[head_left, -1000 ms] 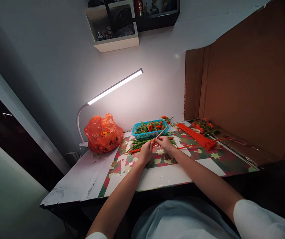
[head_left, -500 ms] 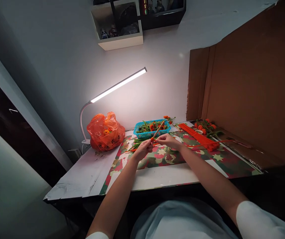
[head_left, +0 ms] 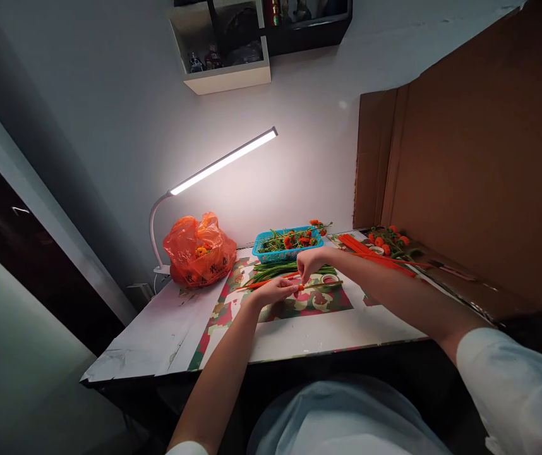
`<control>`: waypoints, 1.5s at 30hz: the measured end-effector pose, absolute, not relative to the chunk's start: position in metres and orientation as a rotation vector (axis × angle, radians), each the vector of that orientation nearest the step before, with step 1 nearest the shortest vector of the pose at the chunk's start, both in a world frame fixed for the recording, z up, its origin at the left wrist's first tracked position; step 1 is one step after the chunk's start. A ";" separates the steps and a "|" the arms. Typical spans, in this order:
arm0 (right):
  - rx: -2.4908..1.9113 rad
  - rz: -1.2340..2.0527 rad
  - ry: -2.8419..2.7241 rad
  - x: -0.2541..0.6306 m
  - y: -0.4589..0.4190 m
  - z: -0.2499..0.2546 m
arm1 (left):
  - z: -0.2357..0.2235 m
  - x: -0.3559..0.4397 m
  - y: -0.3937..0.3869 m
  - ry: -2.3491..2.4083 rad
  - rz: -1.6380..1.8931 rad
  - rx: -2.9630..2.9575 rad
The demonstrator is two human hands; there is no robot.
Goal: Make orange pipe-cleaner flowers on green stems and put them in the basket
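left fingers pinch the orange-tipped end of a thin stick

the worktop (head_left: 157, 335) runs from its near edge back to the wall, with a tall cardboard panel (head_left: 470, 145) along its right side. the lamp (head_left: 223, 161) stands by the far left corner, the orange plastic bag (head_left: 199, 262) just beside it. the blue basket (head_left: 287, 256), holding orange flowers and greenery, sits at the far edge, right of the bag. toward the far right corner lie the red-orange strips (head_left: 354, 245), with loose orange flowers (head_left: 379, 242) beyond. green stems (head_left: 271, 272) lie in front of the basket.

the left hand (head_left: 273, 292) has its fingers pressed together at the orange piece (head_left: 301, 288) on the thin stick (head_left: 323, 285), which points toward the right edge, past the tape roll (head_left: 330, 279). the right hand (head_left: 312, 260) is bent above that piece, fingers bunched and pointing down; whether they pinch anything, i cannot tell.

the step in hand looks like close fingertip work at the stick's orange end. the next move calls for a steady left pinch and light, exact right fingers.
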State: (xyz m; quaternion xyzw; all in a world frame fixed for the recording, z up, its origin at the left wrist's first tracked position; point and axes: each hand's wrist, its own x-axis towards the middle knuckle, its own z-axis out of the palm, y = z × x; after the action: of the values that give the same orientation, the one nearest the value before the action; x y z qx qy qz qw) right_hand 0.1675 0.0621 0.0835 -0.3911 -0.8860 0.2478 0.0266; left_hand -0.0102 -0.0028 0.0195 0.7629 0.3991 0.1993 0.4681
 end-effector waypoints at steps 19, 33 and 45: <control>-0.935 -0.146 -2.247 0.153 0.036 0.036 | 0.000 0.010 0.019 1.334 1.472 1.410; -0.654 1.644 -1.737 0.172 0.048 0.034 | 0.011 -0.005 0.013 0.662 1.189 1.253; -1.010 1.883 -2.453 0.192 0.074 0.064 | 0.019 -0.017 0.002 0.810 0.654 1.686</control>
State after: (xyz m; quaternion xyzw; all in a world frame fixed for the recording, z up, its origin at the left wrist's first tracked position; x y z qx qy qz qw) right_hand 0.1920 0.0736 0.0642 -0.3100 -0.7528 0.5780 -0.0557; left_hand -0.0165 0.0019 0.0194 0.7116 0.3421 0.2760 0.5480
